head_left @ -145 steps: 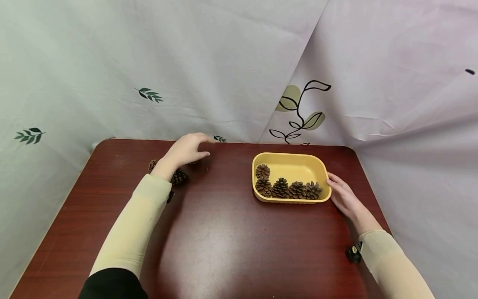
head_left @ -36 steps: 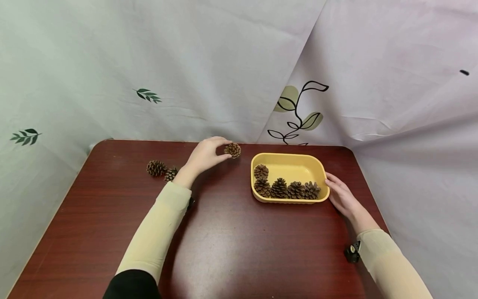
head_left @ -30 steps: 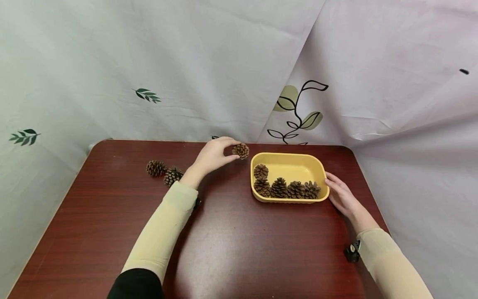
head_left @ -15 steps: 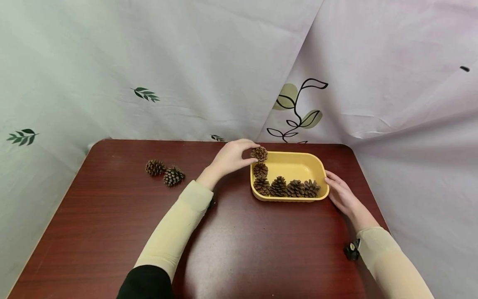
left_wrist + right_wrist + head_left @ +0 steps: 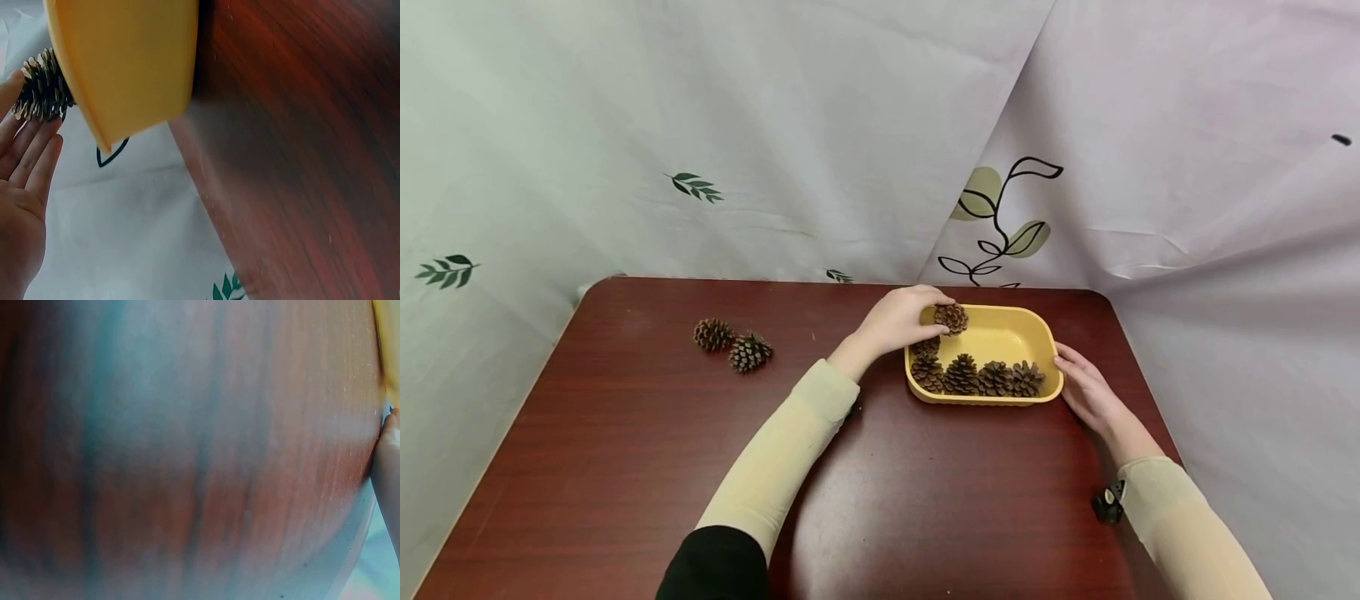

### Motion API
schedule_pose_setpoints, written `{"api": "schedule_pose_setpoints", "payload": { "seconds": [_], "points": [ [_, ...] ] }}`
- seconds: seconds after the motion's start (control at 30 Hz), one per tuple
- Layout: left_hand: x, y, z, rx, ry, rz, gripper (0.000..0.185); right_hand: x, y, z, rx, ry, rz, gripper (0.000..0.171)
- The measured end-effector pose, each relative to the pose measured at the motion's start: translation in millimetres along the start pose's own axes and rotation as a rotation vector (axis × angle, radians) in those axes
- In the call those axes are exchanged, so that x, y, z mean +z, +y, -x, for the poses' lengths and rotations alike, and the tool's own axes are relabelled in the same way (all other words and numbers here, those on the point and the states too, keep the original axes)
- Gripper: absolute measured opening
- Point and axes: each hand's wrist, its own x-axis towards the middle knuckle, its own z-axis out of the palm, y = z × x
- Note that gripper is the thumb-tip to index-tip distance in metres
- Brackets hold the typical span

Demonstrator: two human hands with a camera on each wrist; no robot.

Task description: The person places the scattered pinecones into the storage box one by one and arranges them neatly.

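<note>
Pinching a pinecone (image 5: 952,317) in our left hand (image 5: 898,321), we are holding it over the yellow tray (image 5: 1042,338); right hand (image 5: 1087,392), fingers relaxed, is touching its rim.

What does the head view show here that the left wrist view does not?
Only the head view shows the right hand at the tray's end, five pine cones in the tray, two loose cones on the table and both sleeves. Only the left wrist view shows the tray's underside. Both show the left hand holding a pine cone at the yellow tray.
</note>
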Motion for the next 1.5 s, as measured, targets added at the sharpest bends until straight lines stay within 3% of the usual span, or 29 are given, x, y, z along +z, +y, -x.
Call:
{"api": "schedule_pose_setpoints", "payload": {
  "seconds": [0.47,0.8,1.0,1.5],
  "points": [
    [22.8,7.5,-12.7,-0.008,-0.097,0.013,0.045,1.4,-1.0,0.5,0.004,-0.005,-0.004,0.037],
    [37.7,4.0,-19.9,0.009,-0.192,0.003,0.042,1.4,-0.8,1.3,0.016,0.005,-0.009,0.038],
    [44.5,0.0,-20.7,0.046,-0.207,-0.025,0.041,2.0,-0.3,1.4,0.019,0.012,-0.008,0.039],
    [46.5,0.1,-19.9,0.049,-0.231,-0.053,0.043,0.1,-0.9,1.5,0.006,-0.008,-0.013,0.040]
  ]
}}
